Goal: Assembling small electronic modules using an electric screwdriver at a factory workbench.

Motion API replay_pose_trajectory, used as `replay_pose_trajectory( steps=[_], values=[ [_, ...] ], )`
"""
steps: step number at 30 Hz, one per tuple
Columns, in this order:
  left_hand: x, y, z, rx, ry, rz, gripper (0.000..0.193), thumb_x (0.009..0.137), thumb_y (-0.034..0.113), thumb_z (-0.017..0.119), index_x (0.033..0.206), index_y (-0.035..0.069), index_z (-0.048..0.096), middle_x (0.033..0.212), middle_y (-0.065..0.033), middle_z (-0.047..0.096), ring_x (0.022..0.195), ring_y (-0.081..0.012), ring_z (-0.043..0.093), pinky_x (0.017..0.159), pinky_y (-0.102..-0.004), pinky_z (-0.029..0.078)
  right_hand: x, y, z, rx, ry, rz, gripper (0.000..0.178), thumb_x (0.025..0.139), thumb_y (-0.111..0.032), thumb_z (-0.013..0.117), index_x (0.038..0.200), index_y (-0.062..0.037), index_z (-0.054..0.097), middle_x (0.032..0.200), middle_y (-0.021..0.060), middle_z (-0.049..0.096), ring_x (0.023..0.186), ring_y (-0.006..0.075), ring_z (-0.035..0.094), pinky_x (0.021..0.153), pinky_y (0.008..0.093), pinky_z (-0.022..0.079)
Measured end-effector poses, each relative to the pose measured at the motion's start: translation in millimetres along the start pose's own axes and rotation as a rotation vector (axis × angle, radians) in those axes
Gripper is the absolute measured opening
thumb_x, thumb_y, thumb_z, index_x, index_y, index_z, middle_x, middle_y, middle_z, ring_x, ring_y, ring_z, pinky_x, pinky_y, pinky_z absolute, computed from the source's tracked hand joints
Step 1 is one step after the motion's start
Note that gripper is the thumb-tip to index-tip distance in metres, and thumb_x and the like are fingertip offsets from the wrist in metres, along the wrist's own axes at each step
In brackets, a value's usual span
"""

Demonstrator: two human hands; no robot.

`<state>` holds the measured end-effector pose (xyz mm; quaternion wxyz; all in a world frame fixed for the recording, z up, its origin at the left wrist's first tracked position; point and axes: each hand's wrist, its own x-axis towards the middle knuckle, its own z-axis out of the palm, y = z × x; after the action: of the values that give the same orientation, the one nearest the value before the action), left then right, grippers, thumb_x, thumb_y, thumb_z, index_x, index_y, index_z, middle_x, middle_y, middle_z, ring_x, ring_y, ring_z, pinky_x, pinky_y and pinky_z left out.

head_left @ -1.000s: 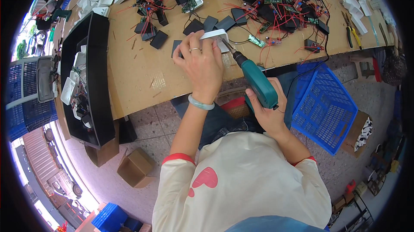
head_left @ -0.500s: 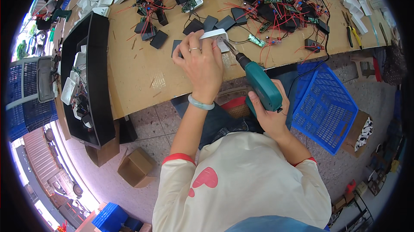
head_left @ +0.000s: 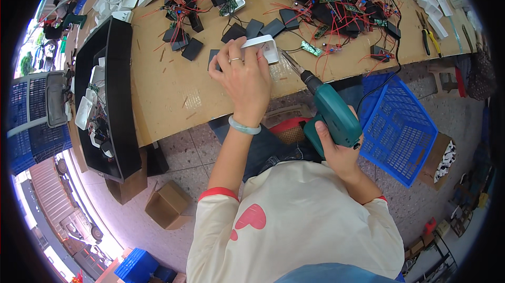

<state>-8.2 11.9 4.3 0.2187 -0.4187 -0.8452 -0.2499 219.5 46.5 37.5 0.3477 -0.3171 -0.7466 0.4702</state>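
Note:
My left hand is closed on a white plastic housing, tilted on the cardboard-covered tabletop near its front edge. Part of the housing is hidden behind my fingers. A teal electric drill is gripped in my right hand, over my lap. Its bit points up and left, with the tip just right of the housing and apart from it. Several flat black boxes lie just beyond my left hand. A green circuit board with thin wires sits beyond the bit.
Red-wired boards and black parts are heaped at the back. A long black bin of parts stands at the left. Yellow-handled pliers lie at the right. A blue crate and a cardboard box are on the floor.
My right hand has drawn the drill back to the right and toward me, so its bit has left the housing. My left hand has barely moved.

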Motion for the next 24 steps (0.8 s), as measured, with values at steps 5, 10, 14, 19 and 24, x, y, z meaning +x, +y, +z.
replay_pose_trajectory(
  steps=[5,10,14,19,24],
  values=[
    [0.1,0.2,-0.5,-0.02,-0.003,-0.003,0.013,0.087,0.015,0.076,0.099,0.01,0.076,0.126,-0.0046,0.068,0.122,-0.0318,0.056,0.106,-0.0512,0.033,-1.6,-0.5,-0.7,0.01,-0.002,0.025,0.024,0.089,-0.004,0.083,0.107,0.0039,0.07,0.1,0.014,0.068,0.091,0.0273,0.065,0.078,0.0346,0.053],
    [0.1,0.8,-2.7,-0.03,-0.007,-0.009,0.013,0.087,0.016,0.076,0.099,0.01,0.076,0.126,-0.0049,0.068,0.121,-0.032,0.056,0.106,-0.0511,0.033,-0.6,-3.0,1.1,0.038,0.007,0.048,0.023,0.088,-0.004,0.083,0.106,0.0038,0.07,0.099,0.0138,0.068,0.091,0.0275,0.065,0.078,0.0344,0.053],
    [0.6,0.4,-4.5,-0.043,-0.012,-0.01,0.013,0.087,0.016,0.076,0.099,0.01,0.076,0.126,-0.0048,0.068,0.121,-0.0321,0.056,0.106,-0.051,0.033,0.2,-0.8,4.3,0.005,-0.017,0.036,0.023,0.088,-0.005,0.084,0.105,0.0036,0.071,0.099,0.0139,0.069,0.091,0.0276,0.065,0.078,0.0347,0.053],
    [1.7,-0.5,-4.7,-0.048,-0.025,-0.009,0.016,0.087,0.015,0.076,0.102,0.009,0.076,0.126,-0.0067,0.068,0.125,-0.0316,0.056,0.109,-0.0528,0.032,5.1,-0.4,10.5,-0.032,-0.031,0.011,0.023,0.088,-0.005,0.084,0.105,0.0034,0.071,0.1,0.0139,0.069,0.091,0.0276,0.066,0.078,0.0347,0.053],
    [3.4,-0.9,-7.4,-0.055,-0.045,0.003,0.02,0.087,0.013,0.075,0.105,0.007,0.076,0.127,-0.009,0.068,0.128,-0.0314,0.055,0.111,-0.0546,0.031,9.1,6.2,23.0,0.063,0.02,0.033,0.024,0.089,-0.006,0.084,0.106,0.0038,0.071,0.101,0.0141,0.068,0.091,0.0265,0.066,0.079,0.0337,0.053]
  ],
)
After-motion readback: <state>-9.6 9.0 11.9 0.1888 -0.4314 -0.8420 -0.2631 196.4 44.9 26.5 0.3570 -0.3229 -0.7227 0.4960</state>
